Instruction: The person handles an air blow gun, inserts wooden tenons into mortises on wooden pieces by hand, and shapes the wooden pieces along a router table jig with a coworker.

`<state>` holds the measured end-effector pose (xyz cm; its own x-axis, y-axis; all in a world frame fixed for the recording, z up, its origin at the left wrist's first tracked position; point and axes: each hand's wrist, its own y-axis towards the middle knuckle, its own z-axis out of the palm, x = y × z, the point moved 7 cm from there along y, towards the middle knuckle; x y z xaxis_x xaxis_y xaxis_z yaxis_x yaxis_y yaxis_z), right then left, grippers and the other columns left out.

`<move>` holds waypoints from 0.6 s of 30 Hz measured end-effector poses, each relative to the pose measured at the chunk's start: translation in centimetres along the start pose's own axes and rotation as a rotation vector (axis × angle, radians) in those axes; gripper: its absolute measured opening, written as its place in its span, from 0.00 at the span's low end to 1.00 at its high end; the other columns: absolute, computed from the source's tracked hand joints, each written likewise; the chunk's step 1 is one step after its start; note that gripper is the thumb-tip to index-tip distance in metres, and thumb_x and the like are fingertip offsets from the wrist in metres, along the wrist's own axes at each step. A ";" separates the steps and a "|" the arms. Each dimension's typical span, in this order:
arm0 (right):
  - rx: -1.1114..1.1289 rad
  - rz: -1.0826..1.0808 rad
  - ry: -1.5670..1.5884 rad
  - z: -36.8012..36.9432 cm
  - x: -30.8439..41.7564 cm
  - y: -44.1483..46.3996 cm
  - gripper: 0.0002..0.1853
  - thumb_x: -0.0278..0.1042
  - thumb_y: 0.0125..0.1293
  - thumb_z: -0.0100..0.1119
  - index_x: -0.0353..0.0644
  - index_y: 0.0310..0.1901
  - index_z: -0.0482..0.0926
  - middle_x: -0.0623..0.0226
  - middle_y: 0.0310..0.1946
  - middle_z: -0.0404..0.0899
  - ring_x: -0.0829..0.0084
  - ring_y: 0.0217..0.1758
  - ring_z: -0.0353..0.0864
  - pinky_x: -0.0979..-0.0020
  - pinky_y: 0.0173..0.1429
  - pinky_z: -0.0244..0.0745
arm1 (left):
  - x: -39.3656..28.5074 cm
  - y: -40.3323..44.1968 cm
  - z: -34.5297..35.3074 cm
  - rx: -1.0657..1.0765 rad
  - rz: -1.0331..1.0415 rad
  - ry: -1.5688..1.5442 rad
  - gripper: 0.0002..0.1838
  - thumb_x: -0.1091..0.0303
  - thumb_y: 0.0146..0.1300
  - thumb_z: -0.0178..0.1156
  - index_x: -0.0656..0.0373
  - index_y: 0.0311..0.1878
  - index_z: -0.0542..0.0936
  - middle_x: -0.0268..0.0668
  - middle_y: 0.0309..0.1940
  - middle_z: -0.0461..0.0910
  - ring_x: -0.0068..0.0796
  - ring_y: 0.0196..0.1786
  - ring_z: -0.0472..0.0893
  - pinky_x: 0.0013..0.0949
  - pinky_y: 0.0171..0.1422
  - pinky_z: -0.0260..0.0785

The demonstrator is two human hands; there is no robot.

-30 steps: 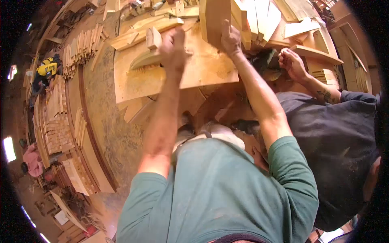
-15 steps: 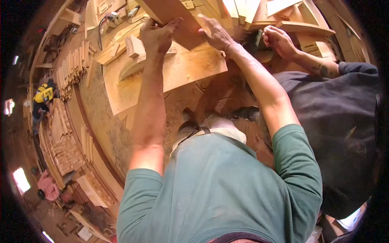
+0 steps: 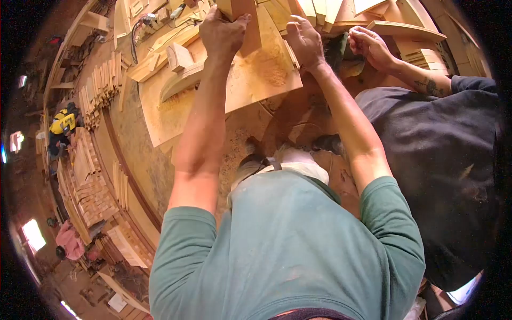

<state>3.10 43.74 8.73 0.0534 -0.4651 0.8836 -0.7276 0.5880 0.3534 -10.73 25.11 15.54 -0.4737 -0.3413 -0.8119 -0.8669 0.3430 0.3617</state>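
My left hand is closed on a flat wooden board, which stands tilted on edge and runs out of the top of the view. To its right, my right hand is off the board, with its fingers bent and apart. Below both hands lies a plywood sheet dusted with sawdust. A curved wooden piece and a small wooden block rest on it, left of my left forearm.
Close on my right is a co-worker in a dark shirt, one hand raised beside curved wooden pieces. Corded electrical gear lies at the back left. Wooden sticks are stacked at left, near a person in yellow.
My right hand has come off the board and moved right. In my left hand the board has turned more upright and shifted up and to the right.
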 end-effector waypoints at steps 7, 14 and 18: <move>-0.041 -0.039 -0.093 -0.9 0.7 -1.6 0.47 0.80 0.69 0.40 0.36 0.59 0.79 0.47 0.48 0.85 0.56 0.53 0.86 0.62 0.57 0.82 | 1.1 -0.1 -1.5 -0.077 0.040 0.033 0.21 0.57 0.51 0.79 0.65 0.36 0.84 0.42 0.29 0.88 0.31 0.31 0.86 0.35 0.39 0.79; -0.086 0.071 0.085 -0.7 0.6 -2.4 0.38 0.70 0.70 0.54 0.36 0.55 0.83 0.52 0.53 0.85 0.60 0.57 0.84 0.62 0.60 0.78 | 0.0 1.7 -7.7 -0.172 -0.059 -0.159 0.03 0.71 0.60 0.71 0.59 0.36 0.89 0.38 0.36 0.89 0.23 0.35 0.88 0.23 0.39 0.82; -0.110 0.101 0.153 -0.5 0.2 -3.6 0.36 0.67 0.70 0.58 0.36 0.57 0.81 0.55 0.48 0.85 0.65 0.53 0.84 0.65 0.57 0.78 | 3.1 4.8 -13.5 -0.278 -0.523 -0.539 0.22 0.76 0.61 0.68 0.75 0.56 0.75 0.50 0.51 0.83 0.38 0.46 0.87 0.34 0.54 0.83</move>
<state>6.12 41.84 7.82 0.0932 -0.2993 0.9496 -0.6558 0.6991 0.2848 -18.46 13.83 20.92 0.0837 0.0965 -0.9918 -0.9965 0.0008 -0.0840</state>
